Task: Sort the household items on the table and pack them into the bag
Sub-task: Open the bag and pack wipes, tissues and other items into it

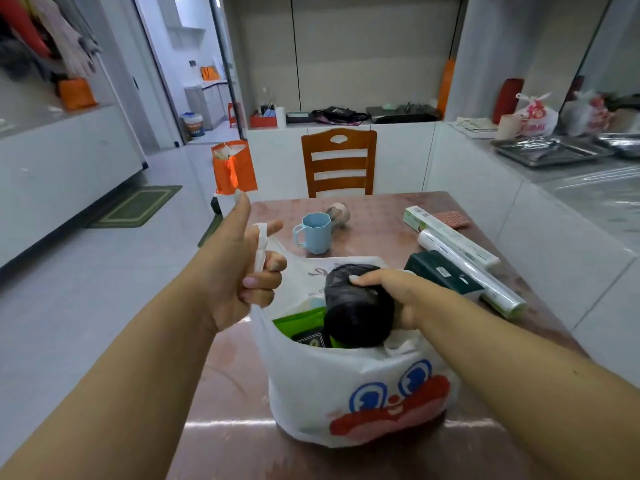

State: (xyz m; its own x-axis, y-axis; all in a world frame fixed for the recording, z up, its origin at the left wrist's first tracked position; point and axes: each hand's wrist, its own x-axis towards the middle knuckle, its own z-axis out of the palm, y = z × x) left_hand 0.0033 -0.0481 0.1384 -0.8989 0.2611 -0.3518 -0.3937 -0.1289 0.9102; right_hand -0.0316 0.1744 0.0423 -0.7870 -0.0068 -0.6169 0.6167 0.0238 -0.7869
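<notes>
Together, our two hands worked at the white plastic bag (353, 386) that stood on the reddish tabletop (239, 441) close to us. Our left hand (242, 271) held the bag's left handle (261, 251) up, the fingers (266, 282) curled round the thin strap while the thumb stuck upward. Our right hand (398, 292) gripped a black roll (356, 306) at the bag's open mouth, fingers wrapped over its top, the roll's lower end already down inside. Beneath those fingers, inside the bag, lay a green packet (301, 320) and a dark flat item we could not identify. Just beyond the left fingers stood a light blue mug (313, 233), upright, with a small jar (337, 214) lying on its side behind it. Right of the right fingers, touching one another, lay a dark green box (443, 275), a roll of clear film (471, 271) and a long white carton (446, 233); a reddish cloth (452, 218) sat farther off. A wooden chair (339, 161) stood at the far edge of the tabletop.
</notes>
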